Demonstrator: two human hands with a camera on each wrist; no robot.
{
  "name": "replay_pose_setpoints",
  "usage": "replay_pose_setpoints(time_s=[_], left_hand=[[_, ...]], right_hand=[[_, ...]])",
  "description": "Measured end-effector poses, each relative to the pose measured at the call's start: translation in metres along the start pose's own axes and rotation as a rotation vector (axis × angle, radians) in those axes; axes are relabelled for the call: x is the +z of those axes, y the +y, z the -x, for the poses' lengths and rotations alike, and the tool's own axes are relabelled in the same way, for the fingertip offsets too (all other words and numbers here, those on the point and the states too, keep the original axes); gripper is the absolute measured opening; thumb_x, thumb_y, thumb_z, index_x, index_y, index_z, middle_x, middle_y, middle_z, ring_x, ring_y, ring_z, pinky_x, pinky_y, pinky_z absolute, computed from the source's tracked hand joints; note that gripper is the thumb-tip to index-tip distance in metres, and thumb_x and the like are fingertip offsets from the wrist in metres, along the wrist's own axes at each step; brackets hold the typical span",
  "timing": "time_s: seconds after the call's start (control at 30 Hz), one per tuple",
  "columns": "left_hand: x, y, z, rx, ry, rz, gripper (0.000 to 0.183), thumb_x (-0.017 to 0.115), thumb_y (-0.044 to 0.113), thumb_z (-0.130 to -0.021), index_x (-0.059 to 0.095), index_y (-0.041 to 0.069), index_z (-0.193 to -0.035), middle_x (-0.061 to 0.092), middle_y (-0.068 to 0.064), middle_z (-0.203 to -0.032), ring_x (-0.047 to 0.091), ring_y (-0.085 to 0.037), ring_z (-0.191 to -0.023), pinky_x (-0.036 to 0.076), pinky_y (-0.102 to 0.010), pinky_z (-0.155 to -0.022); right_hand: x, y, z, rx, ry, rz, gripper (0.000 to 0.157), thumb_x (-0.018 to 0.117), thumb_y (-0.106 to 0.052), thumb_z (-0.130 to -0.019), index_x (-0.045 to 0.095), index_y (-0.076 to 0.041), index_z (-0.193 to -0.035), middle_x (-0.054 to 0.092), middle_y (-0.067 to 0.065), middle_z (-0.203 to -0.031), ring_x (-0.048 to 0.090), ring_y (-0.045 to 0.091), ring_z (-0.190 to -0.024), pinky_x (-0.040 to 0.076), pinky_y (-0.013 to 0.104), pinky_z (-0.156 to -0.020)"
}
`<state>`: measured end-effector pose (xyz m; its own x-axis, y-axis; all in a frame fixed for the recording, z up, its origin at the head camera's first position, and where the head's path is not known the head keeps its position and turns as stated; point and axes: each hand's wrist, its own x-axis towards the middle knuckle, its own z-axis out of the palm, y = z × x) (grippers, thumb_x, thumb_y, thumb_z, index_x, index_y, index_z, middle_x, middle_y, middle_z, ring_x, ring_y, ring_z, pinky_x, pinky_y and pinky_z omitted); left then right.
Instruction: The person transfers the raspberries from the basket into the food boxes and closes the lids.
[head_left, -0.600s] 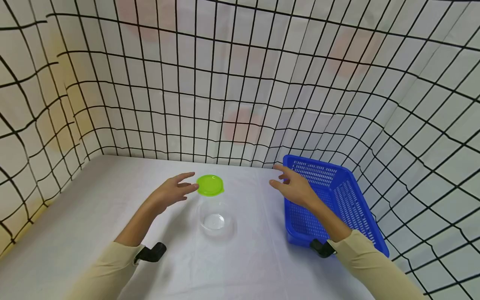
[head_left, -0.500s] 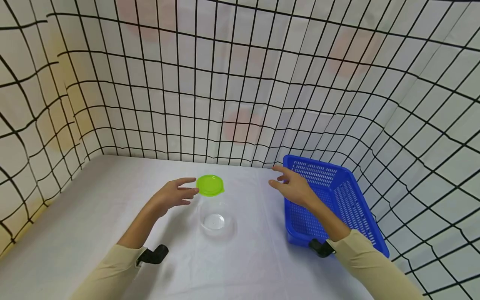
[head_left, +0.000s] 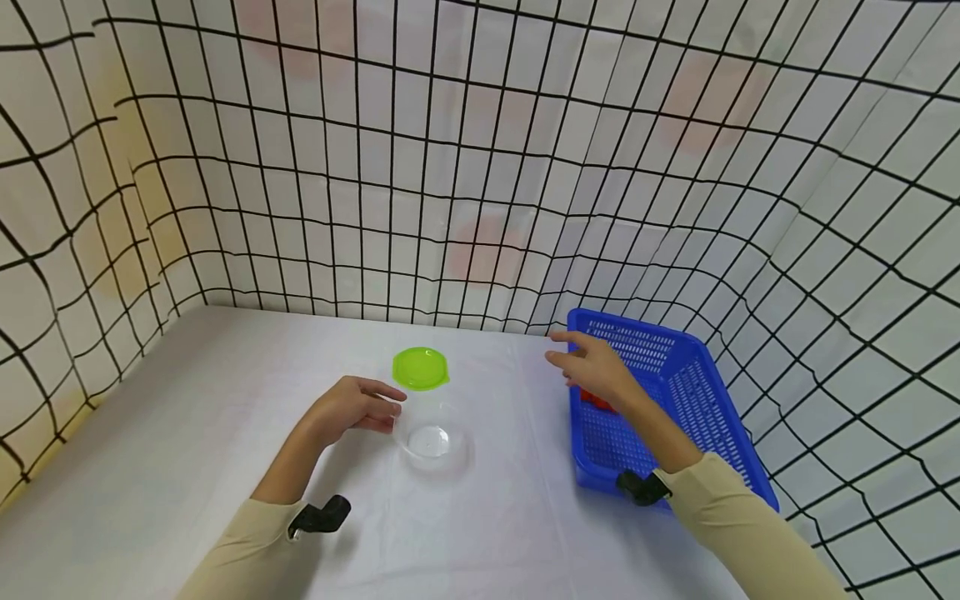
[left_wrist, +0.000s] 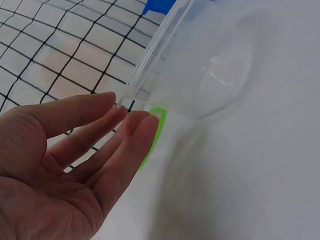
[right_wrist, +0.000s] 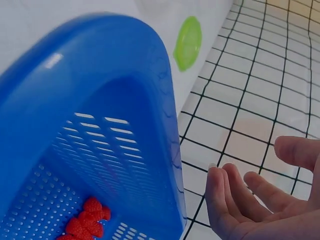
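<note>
A clear plastic bowl (head_left: 430, 440) stands on the white tabletop, with a green lid (head_left: 420, 368) lying flat behind it. My left hand (head_left: 358, 408) is at the bowl's left side. In the left wrist view its loosely bent fingers (left_wrist: 142, 132) and thumb come up to the bowl's rim; whether they touch it is unclear. Over the left side of the blue basket (head_left: 693, 400) hovers my right hand (head_left: 596, 371), fingers slightly bent, holding nothing. Red bumpy berries (right_wrist: 86, 222) lie in the basket, mostly hidden under the right hand in the head view.
The basket, with slotted walls, fills the right side of the white table (head_left: 225, 392). Black netting (head_left: 480, 167) over white sheeting stands behind the table and along both sides.
My left hand has moved from beside the lid toward me, to the bowl's rim. My right hand has shifted slightly and its fingers changed pose; some red now shows beneath it.
</note>
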<state>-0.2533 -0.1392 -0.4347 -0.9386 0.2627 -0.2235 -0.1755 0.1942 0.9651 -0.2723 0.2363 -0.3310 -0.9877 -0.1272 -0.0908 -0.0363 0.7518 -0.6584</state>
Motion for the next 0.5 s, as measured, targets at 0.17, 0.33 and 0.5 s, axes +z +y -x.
replay_pose_setpoints(time_s=[0.17,0.33,0.5], left_hand=[[0.001,-0.003,0.000,0.001,-0.019,0.019,0.039,0.072,0.005,-0.088,0.067,-0.009,-0.124,0.072,-0.019,-0.113,0.074,-0.018,-0.075,0.064,-0.031,-0.079],[0.003,-0.004,0.000,0.011,-0.041,0.056,0.041,0.073,0.003,-0.087,0.065,-0.012,-0.125,0.072,-0.015,-0.101,0.070,-0.017,-0.073,0.065,-0.031,-0.075],[0.005,-0.005,0.000,0.013,-0.048,0.079,0.042,0.073,0.003,-0.088,0.064,-0.013,-0.125,0.071,-0.011,-0.094,0.067,-0.015,-0.073,0.065,-0.031,-0.073]], right_hand=[[-0.006,0.005,-0.003,0.015,0.007,-0.064,0.055,0.062,-0.039,-0.100,0.053,-0.013,-0.147,0.065,0.023,-0.128,0.067,0.034,-0.105,0.059,0.047,-0.095],[-0.015,0.008,-0.005,0.011,-0.006,-0.167,0.051,0.065,-0.029,-0.099,0.056,-0.009,-0.144,0.060,0.024,-0.134,0.064,0.040,-0.115,0.059,0.045,-0.096],[-0.030,0.008,-0.007,0.011,-0.021,-0.268,0.048,0.069,-0.022,-0.096,0.059,-0.007,-0.140,0.059,0.024,-0.137,0.063,0.041,-0.118,0.058,0.046,-0.099]])
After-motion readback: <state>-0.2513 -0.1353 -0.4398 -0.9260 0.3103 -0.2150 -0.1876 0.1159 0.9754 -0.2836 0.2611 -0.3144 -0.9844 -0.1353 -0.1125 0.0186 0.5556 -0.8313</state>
